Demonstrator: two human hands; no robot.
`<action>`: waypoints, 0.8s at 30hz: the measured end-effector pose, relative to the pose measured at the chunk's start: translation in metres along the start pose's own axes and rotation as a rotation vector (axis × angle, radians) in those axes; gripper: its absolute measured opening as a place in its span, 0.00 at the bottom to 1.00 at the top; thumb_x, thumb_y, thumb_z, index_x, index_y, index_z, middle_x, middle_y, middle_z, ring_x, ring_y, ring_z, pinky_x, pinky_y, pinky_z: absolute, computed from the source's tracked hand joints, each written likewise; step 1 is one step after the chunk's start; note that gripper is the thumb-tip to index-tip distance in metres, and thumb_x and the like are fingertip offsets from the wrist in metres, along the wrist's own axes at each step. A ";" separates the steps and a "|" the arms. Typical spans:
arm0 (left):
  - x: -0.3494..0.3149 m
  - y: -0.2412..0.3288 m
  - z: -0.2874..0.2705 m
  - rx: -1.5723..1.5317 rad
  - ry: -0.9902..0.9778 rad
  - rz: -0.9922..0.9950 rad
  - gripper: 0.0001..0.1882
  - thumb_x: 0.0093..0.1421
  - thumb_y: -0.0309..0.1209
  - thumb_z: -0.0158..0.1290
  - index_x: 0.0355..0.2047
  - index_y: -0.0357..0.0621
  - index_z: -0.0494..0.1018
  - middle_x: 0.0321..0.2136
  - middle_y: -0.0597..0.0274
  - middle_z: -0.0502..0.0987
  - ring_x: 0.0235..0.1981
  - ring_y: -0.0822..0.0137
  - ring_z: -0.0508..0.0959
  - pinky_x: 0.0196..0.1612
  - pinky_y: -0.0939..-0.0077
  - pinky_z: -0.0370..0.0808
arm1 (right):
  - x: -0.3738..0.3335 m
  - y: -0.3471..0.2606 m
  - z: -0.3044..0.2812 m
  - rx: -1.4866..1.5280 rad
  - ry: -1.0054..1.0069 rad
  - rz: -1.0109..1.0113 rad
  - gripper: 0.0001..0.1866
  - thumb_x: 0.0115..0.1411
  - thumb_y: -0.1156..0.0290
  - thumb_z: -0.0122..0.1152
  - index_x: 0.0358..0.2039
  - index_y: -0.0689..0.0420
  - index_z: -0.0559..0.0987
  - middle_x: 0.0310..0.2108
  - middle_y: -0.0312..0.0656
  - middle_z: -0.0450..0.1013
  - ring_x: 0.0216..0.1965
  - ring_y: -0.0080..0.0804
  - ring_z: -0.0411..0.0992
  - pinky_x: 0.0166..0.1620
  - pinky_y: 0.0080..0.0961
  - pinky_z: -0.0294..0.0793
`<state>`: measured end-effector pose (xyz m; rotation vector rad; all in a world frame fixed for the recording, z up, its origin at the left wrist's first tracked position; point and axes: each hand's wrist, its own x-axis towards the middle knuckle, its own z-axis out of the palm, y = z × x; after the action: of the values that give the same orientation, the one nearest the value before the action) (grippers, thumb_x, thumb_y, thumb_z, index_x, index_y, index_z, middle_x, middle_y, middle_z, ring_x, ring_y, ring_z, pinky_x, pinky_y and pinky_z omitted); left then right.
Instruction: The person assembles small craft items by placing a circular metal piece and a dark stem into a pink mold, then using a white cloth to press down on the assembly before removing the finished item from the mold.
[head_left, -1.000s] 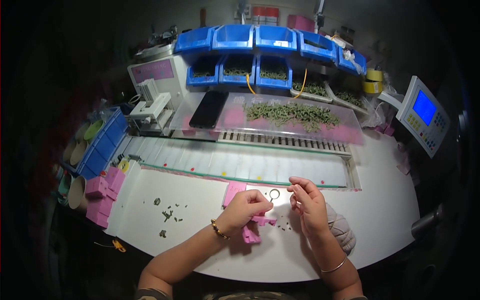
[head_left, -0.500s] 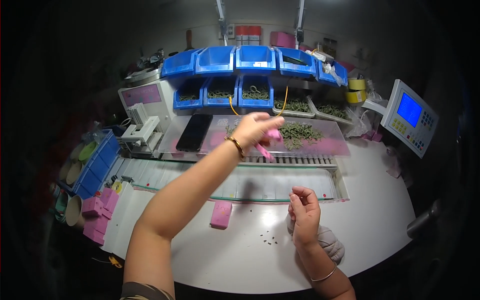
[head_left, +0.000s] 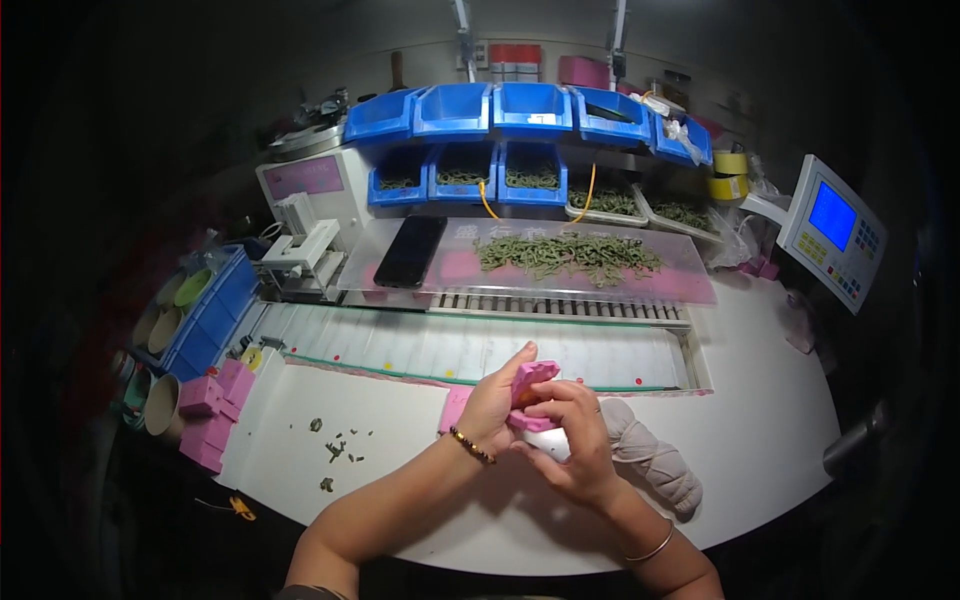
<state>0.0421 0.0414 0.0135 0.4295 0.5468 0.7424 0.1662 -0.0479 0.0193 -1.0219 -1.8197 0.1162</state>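
Observation:
Over the near edge of the white plates, my left hand [head_left: 492,408] grips a pink rubber mould [head_left: 532,376], its two halves spread apart. Something orange shows between the halves, partly hidden by fingers. My right hand [head_left: 578,440] is closed against the mould's right side, its bent fingers on the lower half. Below the mould, partly covered by that hand, is a smooth white rounded object [head_left: 548,442]; its kind I cannot make out. Behind my left hand a pink block [head_left: 455,408] lies on the white table. Dark green fragments [head_left: 336,450] lie to the left.
A grey cloth bundle [head_left: 655,465] lies right of my hands. Beyond the plates, a clear shelf [head_left: 690,285] bears a green heap [head_left: 570,257] and a phone [head_left: 412,252]. Blue bins [head_left: 452,112] stand behind; pink blocks [head_left: 208,430] are stacked left, a control panel [head_left: 832,230] right.
My left hand has come back from over the clear shelf with the pink mould, down to my right hand. My right hand has moved up and left and closed on the mould. The view has shifted slightly.

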 end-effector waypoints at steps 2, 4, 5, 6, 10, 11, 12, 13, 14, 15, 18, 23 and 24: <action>-0.015 -0.002 -0.005 0.006 -0.020 0.048 0.20 0.67 0.51 0.49 0.36 0.45 0.74 0.28 0.66 0.76 0.26 0.71 0.76 0.30 0.72 0.77 | -0.004 0.001 0.008 0.032 0.009 -0.028 0.19 0.44 0.85 0.66 0.39 0.57 0.76 0.49 0.46 0.72 0.52 0.47 0.70 0.57 0.39 0.68; -0.032 -0.006 -0.007 -0.049 -0.018 0.164 0.24 0.66 0.53 0.49 0.39 0.42 0.74 0.31 0.63 0.78 0.32 0.69 0.78 0.36 0.75 0.77 | -0.002 -0.003 0.010 0.056 -0.016 -0.044 0.19 0.44 0.88 0.63 0.38 0.58 0.77 0.49 0.48 0.74 0.53 0.50 0.71 0.56 0.40 0.71; -0.035 -0.007 -0.017 -0.054 -0.102 0.177 0.25 0.66 0.55 0.47 0.42 0.44 0.73 0.35 0.64 0.77 0.36 0.70 0.78 0.40 0.73 0.76 | -0.001 -0.004 0.010 0.060 -0.021 -0.048 0.19 0.44 0.88 0.63 0.38 0.58 0.77 0.49 0.48 0.74 0.53 0.50 0.71 0.56 0.40 0.71; -0.041 -0.009 -0.014 -0.059 -0.097 0.180 0.25 0.66 0.55 0.47 0.42 0.44 0.73 0.35 0.64 0.77 0.36 0.70 0.78 0.40 0.73 0.76 | -0.002 -0.004 0.010 0.075 -0.045 -0.037 0.19 0.44 0.88 0.63 0.38 0.59 0.77 0.49 0.49 0.75 0.54 0.51 0.71 0.56 0.42 0.71; -0.068 -0.016 -0.005 -0.034 -0.064 0.141 0.23 0.65 0.54 0.49 0.49 0.50 0.70 0.40 0.66 0.76 0.42 0.72 0.76 0.47 0.72 0.74 | -0.001 -0.008 0.008 0.035 -0.090 -0.039 0.19 0.43 0.89 0.63 0.38 0.60 0.77 0.49 0.50 0.76 0.56 0.54 0.70 0.56 0.44 0.72; -0.068 -0.017 -0.011 -0.018 -0.060 0.127 0.22 0.64 0.53 0.51 0.48 0.51 0.70 0.39 0.66 0.75 0.40 0.72 0.76 0.47 0.72 0.75 | 0.000 -0.010 0.012 0.029 -0.077 -0.080 0.16 0.45 0.86 0.63 0.36 0.60 0.77 0.48 0.49 0.76 0.56 0.53 0.71 0.54 0.42 0.73; -0.068 -0.016 -0.015 -0.001 -0.056 0.114 0.21 0.64 0.52 0.52 0.47 0.51 0.70 0.38 0.67 0.75 0.39 0.73 0.76 0.46 0.72 0.75 | 0.000 -0.014 0.015 0.031 -0.082 -0.079 0.16 0.45 0.86 0.63 0.36 0.60 0.77 0.48 0.49 0.76 0.56 0.53 0.71 0.54 0.42 0.73; -0.065 -0.013 -0.016 0.006 -0.003 0.116 0.21 0.62 0.52 0.55 0.45 0.52 0.71 0.35 0.68 0.75 0.36 0.73 0.76 0.42 0.74 0.76 | -0.001 -0.018 0.017 -0.074 -0.106 -0.169 0.14 0.46 0.84 0.63 0.35 0.59 0.77 0.48 0.48 0.77 0.55 0.51 0.72 0.54 0.41 0.73; -0.065 -0.014 -0.013 -0.027 0.073 0.152 0.21 0.61 0.54 0.56 0.41 0.52 0.70 0.33 0.67 0.75 0.33 0.74 0.76 0.36 0.77 0.77 | -0.001 -0.023 0.018 -0.179 -0.130 -0.259 0.11 0.48 0.82 0.62 0.34 0.59 0.77 0.47 0.47 0.77 0.55 0.50 0.72 0.53 0.41 0.74; -0.063 -0.012 -0.015 -0.083 0.048 0.142 0.21 0.60 0.54 0.57 0.40 0.52 0.69 0.32 0.66 0.75 0.32 0.73 0.77 0.34 0.78 0.77 | -0.004 -0.030 0.021 -0.227 -0.152 -0.281 0.08 0.51 0.79 0.61 0.34 0.59 0.77 0.47 0.45 0.77 0.55 0.46 0.73 0.52 0.40 0.74; -0.061 -0.011 -0.018 -0.153 0.079 0.154 0.21 0.60 0.54 0.56 0.36 0.52 0.67 0.28 0.63 0.74 0.26 0.71 0.76 0.28 0.77 0.77 | -0.015 -0.034 0.022 -0.300 -0.217 -0.291 0.14 0.54 0.77 0.59 0.42 0.56 0.79 0.52 0.43 0.75 0.58 0.42 0.70 0.56 0.38 0.69; -0.063 -0.006 -0.026 -0.113 0.089 0.141 0.22 0.62 0.55 0.52 0.36 0.49 0.68 0.24 0.57 0.74 0.22 0.64 0.76 0.25 0.72 0.77 | -0.033 -0.033 0.000 -0.464 -0.371 -0.329 0.20 0.58 0.68 0.55 0.52 0.50 0.77 0.58 0.41 0.70 0.63 0.37 0.65 0.64 0.41 0.57; -0.063 -0.006 -0.027 -0.103 0.084 0.100 0.22 0.62 0.54 0.51 0.34 0.46 0.69 0.23 0.57 0.74 0.22 0.64 0.76 0.26 0.70 0.76 | -0.036 -0.030 -0.010 -0.542 -0.408 -0.338 0.22 0.60 0.63 0.54 0.55 0.49 0.75 0.61 0.40 0.67 0.64 0.35 0.63 0.66 0.42 0.53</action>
<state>-0.0092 -0.0039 0.0087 0.3324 0.5664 0.8836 0.1613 -0.0953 0.0138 -1.0880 -2.4497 -0.4249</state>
